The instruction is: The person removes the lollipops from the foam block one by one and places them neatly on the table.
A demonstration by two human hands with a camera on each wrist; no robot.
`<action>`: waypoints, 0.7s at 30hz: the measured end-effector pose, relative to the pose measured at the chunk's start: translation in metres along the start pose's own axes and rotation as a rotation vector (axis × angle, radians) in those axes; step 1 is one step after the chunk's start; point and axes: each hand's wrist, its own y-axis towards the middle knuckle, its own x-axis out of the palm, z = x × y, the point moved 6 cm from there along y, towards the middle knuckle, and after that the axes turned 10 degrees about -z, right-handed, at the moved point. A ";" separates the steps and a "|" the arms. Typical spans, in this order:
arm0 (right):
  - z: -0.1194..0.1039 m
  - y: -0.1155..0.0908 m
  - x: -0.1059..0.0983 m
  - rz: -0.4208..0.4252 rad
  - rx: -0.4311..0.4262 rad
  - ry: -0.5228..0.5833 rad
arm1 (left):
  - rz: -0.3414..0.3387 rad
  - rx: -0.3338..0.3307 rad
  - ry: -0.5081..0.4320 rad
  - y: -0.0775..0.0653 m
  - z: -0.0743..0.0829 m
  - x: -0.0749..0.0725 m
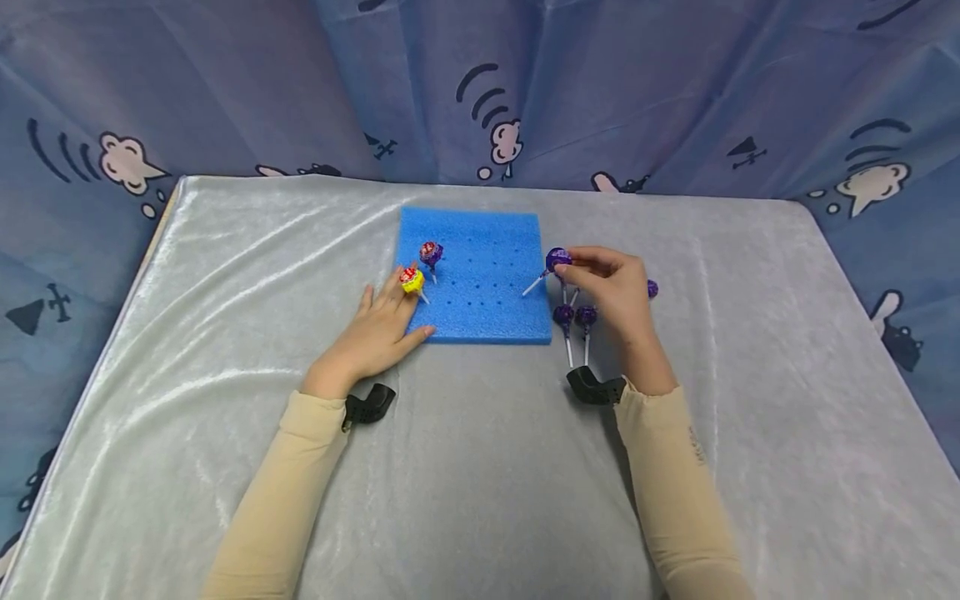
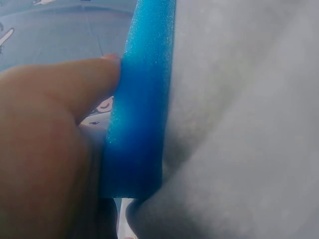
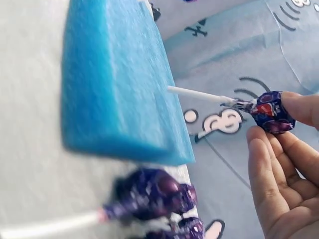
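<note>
A blue foam block (image 1: 487, 321) with small holes lies on the table, its left edge under my left hand (image 1: 378, 333). That hand is spread flat, the thumb along the near edge; in the left wrist view the thumb touches the foam's side (image 2: 139, 124). Two lollipops stand in the block near those fingers: a yellow one (image 1: 412, 281) and a red-and-purple one (image 1: 431, 253). My right hand (image 1: 611, 287) pinches a purple lollipop (image 3: 271, 113) by its wrapped head between thumb and fingers. Its white stick (image 3: 199, 94) points down-left, its tip over the block's right side.
Several purple lollipops lie on the table right of the block, two with heads (image 1: 586, 316) and sticks toward me. Another purple head (image 1: 652, 288) shows beyond my right hand. A grey cloth (image 1: 480, 467) covers the table; a patterned blue curtain (image 1: 637, 92) hangs behind.
</note>
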 end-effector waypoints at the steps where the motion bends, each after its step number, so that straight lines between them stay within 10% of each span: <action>1: 0.000 -0.001 -0.003 -0.002 0.007 -0.008 | 0.001 0.000 0.000 0.000 0.000 0.000; 21: 0.007 -0.006 -0.046 -0.201 0.086 0.011 | -0.013 0.003 -0.004 -0.001 0.000 0.000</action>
